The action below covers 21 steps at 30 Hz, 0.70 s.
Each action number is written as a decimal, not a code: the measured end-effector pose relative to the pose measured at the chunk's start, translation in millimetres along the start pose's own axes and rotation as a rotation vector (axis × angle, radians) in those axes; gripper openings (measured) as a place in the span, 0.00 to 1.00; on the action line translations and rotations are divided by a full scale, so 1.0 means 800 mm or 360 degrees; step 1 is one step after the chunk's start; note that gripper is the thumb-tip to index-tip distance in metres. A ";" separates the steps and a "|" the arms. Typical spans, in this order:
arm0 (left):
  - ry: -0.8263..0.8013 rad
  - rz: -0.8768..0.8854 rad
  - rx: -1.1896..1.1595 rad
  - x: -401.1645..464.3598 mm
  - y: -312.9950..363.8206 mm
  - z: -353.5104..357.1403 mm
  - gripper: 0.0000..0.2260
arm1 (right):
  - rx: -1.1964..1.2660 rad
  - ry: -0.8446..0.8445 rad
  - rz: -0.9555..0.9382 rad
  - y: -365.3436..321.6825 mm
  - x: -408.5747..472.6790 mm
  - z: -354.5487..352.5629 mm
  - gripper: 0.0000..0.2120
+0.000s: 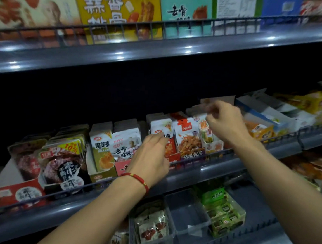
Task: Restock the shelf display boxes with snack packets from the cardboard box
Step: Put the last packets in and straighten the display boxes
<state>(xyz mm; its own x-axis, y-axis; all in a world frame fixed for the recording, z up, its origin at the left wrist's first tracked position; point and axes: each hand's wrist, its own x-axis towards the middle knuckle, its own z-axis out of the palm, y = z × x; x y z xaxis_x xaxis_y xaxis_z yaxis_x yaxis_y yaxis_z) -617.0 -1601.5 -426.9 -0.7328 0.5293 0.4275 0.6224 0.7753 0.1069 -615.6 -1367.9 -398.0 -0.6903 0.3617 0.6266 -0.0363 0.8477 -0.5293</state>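
Shelf-front snack packets (189, 139) stand upright; left hand (150, 156), right hand (225, 122) grip unclear.

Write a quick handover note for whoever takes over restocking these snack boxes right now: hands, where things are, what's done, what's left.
Left hand: curled fingers at the red-and-white packets on the middle shelf; whether it grips one cannot be told.
Right hand: fingers curled at the top of the packet row beside them, apparently holding nothing.
Done: the middle shelf's display boxes look mostly full.
Left: the clear bin on the lower shelf looks nearly empty. The cardboard box is out of view.
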 end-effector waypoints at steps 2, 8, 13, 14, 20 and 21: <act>0.0046 0.0024 -0.0062 0.020 0.009 -0.019 0.26 | 0.0092 -0.0075 0.0244 0.021 -0.002 0.003 0.12; -0.0078 -0.0130 -0.0283 0.139 0.036 -0.036 0.22 | 0.0005 -0.0280 0.0329 0.059 0.021 0.028 0.20; -0.0605 -0.0198 -0.0196 0.246 0.056 -0.012 0.29 | -0.0309 -0.0541 0.0222 0.089 0.062 0.042 0.37; -0.0698 -0.0214 -0.0166 0.263 0.058 -0.007 0.29 | -0.0429 -0.0614 0.0168 0.094 0.068 0.045 0.40; -0.0920 -0.0125 -0.0143 0.331 0.037 0.025 0.34 | -0.0749 -0.0887 0.0013 0.111 0.081 0.070 0.41; -0.0957 -0.0124 -0.0174 0.339 0.032 0.028 0.35 | -0.0732 -0.0886 0.0036 0.112 0.082 0.073 0.39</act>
<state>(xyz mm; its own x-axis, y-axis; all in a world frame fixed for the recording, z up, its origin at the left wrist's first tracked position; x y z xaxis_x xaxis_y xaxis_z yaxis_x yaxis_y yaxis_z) -805.9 -1430.5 -328.3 -0.7840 0.5989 -0.1631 0.5622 0.7965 0.2224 -706.3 -1291.0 -437.5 -0.9575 0.2335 0.1693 0.2055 0.9642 -0.1674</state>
